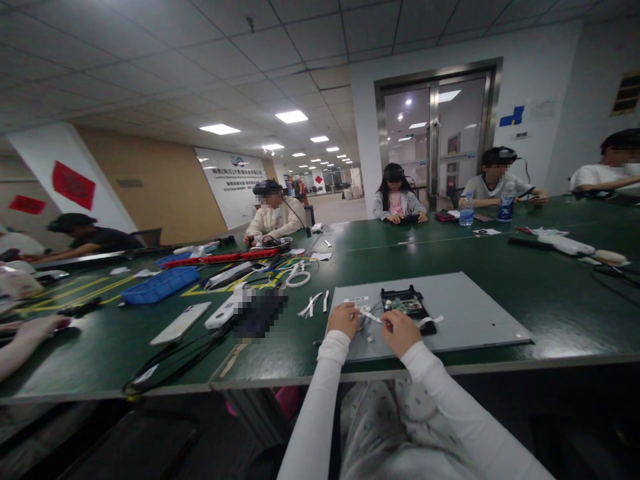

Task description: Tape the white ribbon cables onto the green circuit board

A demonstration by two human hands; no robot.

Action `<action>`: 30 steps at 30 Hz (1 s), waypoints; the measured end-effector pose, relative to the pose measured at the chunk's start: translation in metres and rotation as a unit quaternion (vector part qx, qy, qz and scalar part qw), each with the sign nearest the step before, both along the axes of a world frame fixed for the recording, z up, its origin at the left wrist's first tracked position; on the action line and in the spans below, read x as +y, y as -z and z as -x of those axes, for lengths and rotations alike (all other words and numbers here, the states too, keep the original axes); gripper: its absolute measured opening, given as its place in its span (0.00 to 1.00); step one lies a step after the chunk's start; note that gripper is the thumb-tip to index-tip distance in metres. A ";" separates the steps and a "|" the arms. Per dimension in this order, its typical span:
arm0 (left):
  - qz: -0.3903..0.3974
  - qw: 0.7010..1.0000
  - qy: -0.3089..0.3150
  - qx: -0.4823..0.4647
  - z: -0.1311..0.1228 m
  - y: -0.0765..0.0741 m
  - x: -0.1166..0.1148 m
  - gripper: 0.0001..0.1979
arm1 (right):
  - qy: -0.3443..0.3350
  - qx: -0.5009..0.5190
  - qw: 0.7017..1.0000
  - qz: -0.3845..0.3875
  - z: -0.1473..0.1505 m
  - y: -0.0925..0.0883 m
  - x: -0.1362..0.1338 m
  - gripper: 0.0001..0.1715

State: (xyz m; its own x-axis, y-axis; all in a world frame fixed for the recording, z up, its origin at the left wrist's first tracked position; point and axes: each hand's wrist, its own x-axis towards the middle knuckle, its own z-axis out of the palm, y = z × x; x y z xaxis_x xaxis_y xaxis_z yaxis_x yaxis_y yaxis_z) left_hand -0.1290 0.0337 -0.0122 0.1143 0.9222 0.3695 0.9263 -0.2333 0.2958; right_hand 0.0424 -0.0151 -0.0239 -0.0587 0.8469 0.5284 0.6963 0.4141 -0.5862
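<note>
A thin white strip [371, 315] is stretched between my two hands. My left hand [344, 320] pinches its left end, and my right hand [400, 332] pinches the right end. Beneath them lies a flat grey metal panel [465, 307], near the table's front edge. On the panel, just beyond my fingers, sits a black bracket [419, 298] with a green circuit board [407, 306] in it. Thin cables run from the board towards my hands, partly hidden by my fingers. A white piece of tape [436, 320] shows at the bracket's right side.
Loose white strips [312, 304] lie left of the panel. Further left are a white phone [181, 323], a white device [225, 309], a blue tray [160, 285] and a white ring-shaped roll [299, 278]. Several people sit around the green table [280, 357].
</note>
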 end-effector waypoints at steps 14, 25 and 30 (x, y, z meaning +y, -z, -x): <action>0.009 1.000 -0.017 0.009 -0.001 0.000 -0.001 0.10 | 0.002 -0.008 1.000 0.000 0.001 0.001 0.000 0.10; -0.030 0.999 -0.027 0.036 0.002 0.007 0.004 0.12 | 0.003 -0.008 1.000 0.000 0.000 0.001 0.000 0.10; -0.021 0.998 -0.036 0.052 0.001 0.006 0.000 0.13 | 0.002 -0.012 1.000 -0.001 0.001 0.002 0.000 0.10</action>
State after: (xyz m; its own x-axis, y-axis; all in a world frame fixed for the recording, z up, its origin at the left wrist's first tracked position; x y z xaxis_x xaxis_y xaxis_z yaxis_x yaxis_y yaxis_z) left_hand -0.1297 0.0340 -0.0182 0.0884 0.9130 0.3982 0.9665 -0.1754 0.1876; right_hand 0.0417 -0.0148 -0.0255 -0.0684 0.8465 0.5279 0.7123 0.4120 -0.5683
